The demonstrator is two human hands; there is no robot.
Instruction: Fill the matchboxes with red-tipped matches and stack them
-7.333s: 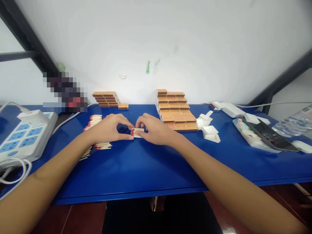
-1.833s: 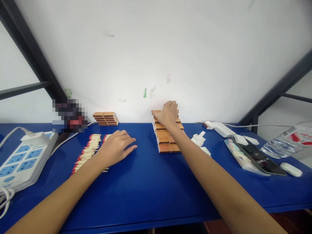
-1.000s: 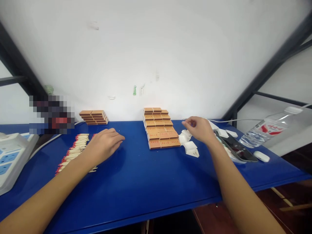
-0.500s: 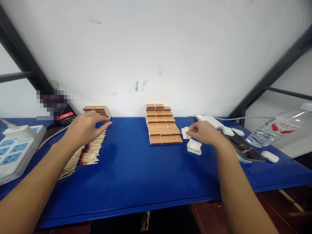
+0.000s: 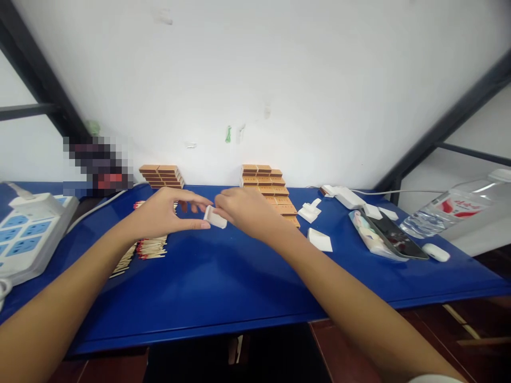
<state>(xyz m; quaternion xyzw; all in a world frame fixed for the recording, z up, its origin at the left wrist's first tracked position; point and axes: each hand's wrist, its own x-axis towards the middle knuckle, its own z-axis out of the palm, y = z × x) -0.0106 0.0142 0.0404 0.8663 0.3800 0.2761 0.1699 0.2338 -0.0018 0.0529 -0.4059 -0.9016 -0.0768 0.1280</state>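
A small white matchbox tray (image 5: 216, 218) is held up over the table between my two hands. My right hand (image 5: 245, 210) pinches its right side with closed fingers. My left hand (image 5: 170, 213) reaches to its left end, thumb and fingers apart; the thumb tip is right by the tray's lower left corner. Under and beyond my left hand lie two rows of wooden matches (image 5: 151, 247) with red heads, partly covered by the hand. Behind my right wrist rises a stepped stack of orange matchboxes (image 5: 265, 181), its lower part hidden by the arm.
More matchboxes (image 5: 162, 175) are piled at the back left. White tray pieces (image 5: 310, 210) and another white tray (image 5: 319, 240) lie right of the stack. Farther right are a phone (image 5: 399, 234), a white case (image 5: 436, 252) and a water bottle (image 5: 451, 205). A power strip (image 5: 32, 239) sits left.
My right hand has moved left from the white pieces to the middle, carrying one tray. My left hand has shifted right to meet it. The camera view has moved slightly.
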